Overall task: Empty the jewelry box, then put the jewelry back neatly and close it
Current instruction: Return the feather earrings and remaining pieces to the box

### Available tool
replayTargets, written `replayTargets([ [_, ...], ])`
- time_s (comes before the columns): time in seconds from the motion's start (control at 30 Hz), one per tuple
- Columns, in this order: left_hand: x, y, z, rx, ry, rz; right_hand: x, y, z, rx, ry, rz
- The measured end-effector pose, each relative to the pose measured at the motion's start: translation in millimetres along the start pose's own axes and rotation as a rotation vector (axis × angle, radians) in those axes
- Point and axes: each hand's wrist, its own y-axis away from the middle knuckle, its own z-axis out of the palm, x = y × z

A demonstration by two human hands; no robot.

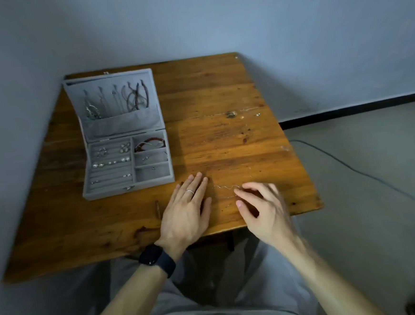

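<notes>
A grey velvet jewelry box (109, 190) stands open at the table's left. Necklaces and cords (122, 99) hang in its raised lid. Its tray holds rings and earrings (112, 156) in the left slots and a red bracelet (150, 144) in the top right compartment. A thin silver chain (225, 187) lies on the wood between my hands. My left hand (188, 211) rests flat on the table, fingers straight, a ring on one finger. My right hand (259, 203) hovers by the chain's right end with fingers loosely curled; its fingertips are near the chain.
The wooden table (224, 136) fills the room's corner, with walls behind and to the left. Another thin chain and small pieces (247, 113) lie near its far right. A cable (351, 168) runs over the floor to the right. My lap is below the table's near edge.
</notes>
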Motion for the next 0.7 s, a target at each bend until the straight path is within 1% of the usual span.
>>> replayTargets([
  [0.1, 2, 0, 0, -0.030, -0.046, 0.014, 1, 9, 0, 0.007, 0.012, -0.070],
  [0.27, -2, 0, 4, -0.034, -0.079, 0.042, 8, 17, -7, 0.012, -0.055, -0.134],
  [0.37, -3, 0, 5, -0.041, -0.095, 0.045, 16, 21, -9, 0.016, -0.087, -0.205],
  [0.57, -2, 1, 2, -0.066, -0.057, 0.041, 22, 32, -8, 0.048, -0.109, -0.366],
  [0.63, -2, 0, 0, -0.084, -0.033, 0.034, 22, 36, -7, 0.030, -0.142, -0.364],
  [0.7, 1, -7, -4, -0.112, 0.004, 0.039, 20, 33, -10, 0.003, -0.199, -0.294],
])
